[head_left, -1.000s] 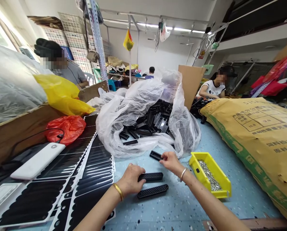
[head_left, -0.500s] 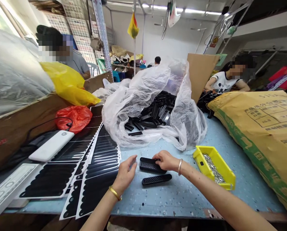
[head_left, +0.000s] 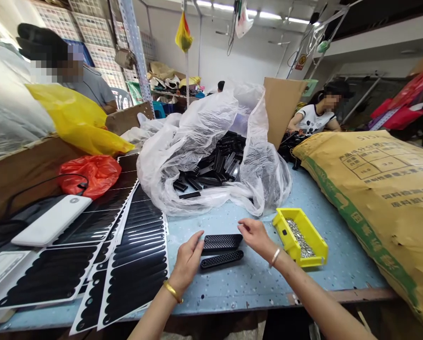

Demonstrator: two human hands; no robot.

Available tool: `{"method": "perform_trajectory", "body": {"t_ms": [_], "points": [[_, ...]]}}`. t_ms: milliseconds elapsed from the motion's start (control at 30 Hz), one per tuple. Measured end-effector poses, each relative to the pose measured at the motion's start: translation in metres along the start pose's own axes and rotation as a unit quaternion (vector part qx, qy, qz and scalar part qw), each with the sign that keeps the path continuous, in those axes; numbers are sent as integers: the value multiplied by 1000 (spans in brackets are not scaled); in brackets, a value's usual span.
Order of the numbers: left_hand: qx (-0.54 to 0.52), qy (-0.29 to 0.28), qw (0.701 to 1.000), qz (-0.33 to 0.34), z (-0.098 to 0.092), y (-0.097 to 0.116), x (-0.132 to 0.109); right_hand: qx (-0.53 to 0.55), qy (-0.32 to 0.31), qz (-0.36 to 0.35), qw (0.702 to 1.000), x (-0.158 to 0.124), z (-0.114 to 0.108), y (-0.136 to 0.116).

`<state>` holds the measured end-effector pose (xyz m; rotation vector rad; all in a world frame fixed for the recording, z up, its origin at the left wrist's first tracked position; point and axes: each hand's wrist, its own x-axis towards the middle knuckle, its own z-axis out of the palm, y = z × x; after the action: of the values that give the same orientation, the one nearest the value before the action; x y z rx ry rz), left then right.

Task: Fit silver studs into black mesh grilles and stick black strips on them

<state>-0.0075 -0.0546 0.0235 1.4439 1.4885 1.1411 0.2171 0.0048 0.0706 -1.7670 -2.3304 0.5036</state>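
Note:
Two black perforated plastic strips lie side by side on the blue table. The upper strip [head_left: 221,242] looks like two pieces stacked, and the lower strip [head_left: 221,259] lies just in front of it. My left hand [head_left: 188,257] has its fingers stretched out, the tips touching the left end of the upper strip. My right hand [head_left: 255,235] hovers at that strip's right end, fingers loosely apart and holding nothing.
A yellow bin [head_left: 281,225] of small metal parts sits right of my right hand. A clear plastic bag [head_left: 197,137] of black parts lies behind. Black sticker sheets [head_left: 136,255], a white power bank [head_left: 51,219] and a red bag [head_left: 90,174] lie left; a large yellow sack [head_left: 374,189] right. Other people sit beyond.
My right hand carried a black strip from near the bag onto the upper strip and let go. My left hand released that strip and now only touches its end.

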Motion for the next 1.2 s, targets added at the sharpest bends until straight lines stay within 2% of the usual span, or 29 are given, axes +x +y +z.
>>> {"method": "perform_trajectory", "body": {"t_ms": [100,167,233,300,467,567,733,867,933,1000,1100,1200], "points": [[-41,17,999,-18,-3,-9,-19,44,-6,50,998,-34,3,19],[-88,21,995,-35,-3,-14,-32,135,-33,95,986,-48,12,28],[-137,33,989,-46,2,-15,-39,170,-40,115,978,-51,24,31],[-152,49,986,-50,9,-11,-37,161,-31,108,981,-45,34,27],[-40,71,996,-27,33,2,-9,142,-2,67,988,-25,42,8],[19,88,996,1,42,3,4,121,17,70,990,-22,43,1],[158,88,981,74,44,-3,16,77,14,83,993,-23,45,4],[215,83,968,97,44,-3,26,46,-10,63,997,-18,33,18],[242,82,961,104,44,-1,31,23,7,58,998,-5,19,21],[259,84,956,109,44,1,34,-8,40,37,998,17,4,14],[264,81,954,117,42,1,35,-33,66,-32,997,66,-12,-19],[247,78,959,117,40,-3,34,-37,50,-91,994,122,-7,-64]]}}
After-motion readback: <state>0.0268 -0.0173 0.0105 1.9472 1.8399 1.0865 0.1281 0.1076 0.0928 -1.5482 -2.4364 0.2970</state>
